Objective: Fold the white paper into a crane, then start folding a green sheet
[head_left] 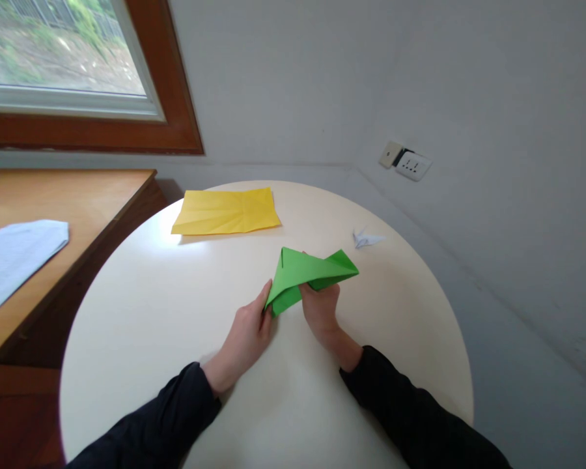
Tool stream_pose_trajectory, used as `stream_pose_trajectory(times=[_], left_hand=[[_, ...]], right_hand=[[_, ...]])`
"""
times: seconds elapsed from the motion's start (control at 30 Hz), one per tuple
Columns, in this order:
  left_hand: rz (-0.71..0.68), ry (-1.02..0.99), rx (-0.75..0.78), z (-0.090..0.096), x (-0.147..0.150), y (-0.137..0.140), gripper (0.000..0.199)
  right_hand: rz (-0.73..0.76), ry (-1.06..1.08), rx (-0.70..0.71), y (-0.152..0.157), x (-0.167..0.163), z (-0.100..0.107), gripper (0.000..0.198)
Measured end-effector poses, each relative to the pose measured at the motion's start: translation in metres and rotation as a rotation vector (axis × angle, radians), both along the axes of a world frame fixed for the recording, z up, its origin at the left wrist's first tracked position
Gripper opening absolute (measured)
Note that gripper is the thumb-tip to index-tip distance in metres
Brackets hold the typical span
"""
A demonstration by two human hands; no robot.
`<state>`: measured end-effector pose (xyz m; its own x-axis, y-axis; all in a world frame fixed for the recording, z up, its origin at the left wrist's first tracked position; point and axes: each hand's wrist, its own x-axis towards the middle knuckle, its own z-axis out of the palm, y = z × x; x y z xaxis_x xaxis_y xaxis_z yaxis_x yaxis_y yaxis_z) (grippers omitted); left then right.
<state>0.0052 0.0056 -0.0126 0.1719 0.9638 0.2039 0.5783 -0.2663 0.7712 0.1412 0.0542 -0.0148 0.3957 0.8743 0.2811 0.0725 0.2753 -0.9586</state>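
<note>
Both hands are closed on the folded green paper (306, 277), which is lifted just above the middle of the round white table (151, 312). Her or his left hand (247, 335) pinches the paper's near, lower corner between thumb and fingers; the right hand (321, 307) grips it from underneath, fingers tucked beneath the fold (only the knuckles show). Dark sleeves run back from both wrists. Beyond the green paper, toward the wall, a creased yellow sheet (227, 211) lies flat on the table. Off to the right of the green paper sits a small white folded figure (366, 239), well apart from the hands.
</note>
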Motion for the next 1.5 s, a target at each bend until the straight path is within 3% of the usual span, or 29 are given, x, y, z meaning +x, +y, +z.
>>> stream_pose_trajectory(times=[0.37, 0.7, 0.97, 1.13, 1.3, 1.4, 1.5], left_hand=[[0.002, -0.018, -0.059, 0.007, 0.000, -0.001, 0.045], [0.042, -0.500, -0.267, -0.001, -0.001, 0.011, 0.017], [0.054, -0.842, -0.479, -0.001, -0.001, 0.013, 0.020], [0.090, -0.942, -0.563, 0.005, -0.002, 0.012, 0.026], [0.117, -1.038, -0.544, 0.004, -0.004, 0.013, 0.031], [0.168, -1.120, -0.590, 0.004, -0.004, 0.015, 0.025], [0.227, -1.209, -0.635, 0.006, -0.004, 0.017, 0.021]], right_hand=[[0.021, -0.014, -0.012, 0.002, 0.001, -0.003, 0.025], [0.258, -0.189, 0.059, 0.003, 0.006, -0.011, 0.038], [0.336, -0.388, 0.230, 0.004, 0.011, -0.012, 0.058], [0.344, -0.515, 0.274, 0.002, 0.014, -0.012, 0.058], [0.387, -0.626, 0.294, -0.002, 0.013, -0.009, 0.051], [0.329, -0.646, 0.319, -0.002, 0.009, -0.006, 0.044], [0.129, -0.660, 0.407, -0.003, 0.008, -0.001, 0.035]])
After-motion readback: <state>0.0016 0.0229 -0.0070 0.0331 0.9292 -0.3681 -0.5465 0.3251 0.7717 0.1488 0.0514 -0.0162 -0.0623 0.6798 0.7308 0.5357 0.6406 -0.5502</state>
